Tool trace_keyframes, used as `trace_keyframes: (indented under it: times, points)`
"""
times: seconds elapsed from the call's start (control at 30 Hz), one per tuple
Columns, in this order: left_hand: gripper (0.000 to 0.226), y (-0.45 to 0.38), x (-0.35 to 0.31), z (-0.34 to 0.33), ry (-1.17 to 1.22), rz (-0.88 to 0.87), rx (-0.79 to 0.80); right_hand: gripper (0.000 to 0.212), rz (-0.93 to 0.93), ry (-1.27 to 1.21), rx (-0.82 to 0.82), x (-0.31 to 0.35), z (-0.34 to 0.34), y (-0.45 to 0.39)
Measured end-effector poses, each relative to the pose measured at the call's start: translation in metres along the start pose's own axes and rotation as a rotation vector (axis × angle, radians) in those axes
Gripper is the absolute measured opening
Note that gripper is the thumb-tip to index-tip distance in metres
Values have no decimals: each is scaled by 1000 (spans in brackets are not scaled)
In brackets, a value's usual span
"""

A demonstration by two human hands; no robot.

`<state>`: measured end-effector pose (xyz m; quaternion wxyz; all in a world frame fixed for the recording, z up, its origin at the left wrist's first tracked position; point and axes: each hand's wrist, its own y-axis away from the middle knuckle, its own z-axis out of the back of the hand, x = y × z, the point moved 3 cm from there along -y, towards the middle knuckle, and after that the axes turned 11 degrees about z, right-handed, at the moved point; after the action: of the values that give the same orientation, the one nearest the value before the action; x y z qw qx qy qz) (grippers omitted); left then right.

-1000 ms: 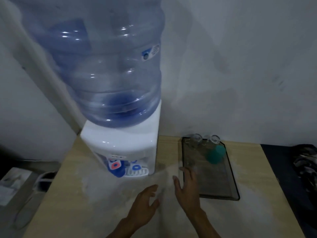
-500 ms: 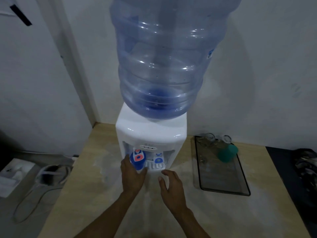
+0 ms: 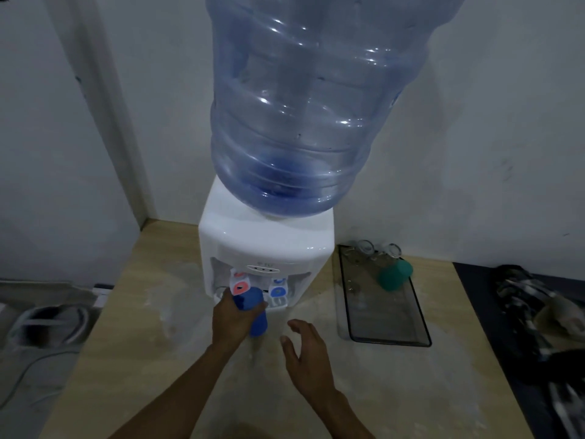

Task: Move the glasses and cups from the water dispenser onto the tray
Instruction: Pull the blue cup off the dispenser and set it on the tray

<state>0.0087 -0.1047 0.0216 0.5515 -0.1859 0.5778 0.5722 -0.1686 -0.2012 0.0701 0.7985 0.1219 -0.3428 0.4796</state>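
Note:
A white water dispenser (image 3: 269, 245) with a big blue bottle stands on the wooden table. My left hand (image 3: 232, 318) is wrapped around a blue cup (image 3: 254, 312) just in front of the red tap, tilted toward me. My right hand (image 3: 305, 353) hovers over the table to its right, fingers spread, holding nothing. A dark glass tray (image 3: 384, 327) lies right of the dispenser. At its far end sit two clear glasses (image 3: 368, 248) and a green cup (image 3: 394, 274).
The red tap (image 3: 239, 285) and blue tap (image 3: 277, 291) stick out over the drip grille. A dark cloth with striped fabric (image 3: 531, 312) covers the table's right end. Cables and a white object (image 3: 47, 324) lie on the floor at the left. The wall stands close behind.
My left hand reached the dispenser, closed on the blue cup and drew it out from under the red tap. My right hand stayed open nearby. The view shifted left.

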Motion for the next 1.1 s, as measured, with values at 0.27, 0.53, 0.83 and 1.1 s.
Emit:
trace_keyframes:
  times: [0.27, 0.53, 0.83, 1.1]
  points:
    - [64, 51, 14, -2, 23, 101, 50, 63, -295, -271, 178, -3, -24, -5]
    - [62, 82, -1, -20, -46, -18, 50, 67, -233, -406, 140, -6, -14, 5]
    - [67, 107, -23, -50, -128, -159, 104, 62, -153, -469, -62, -16, 15, 8]
    - [70, 116, -51, -102, -174, -210, 160, 71, -249, -573, -135, -61, 52, 12]
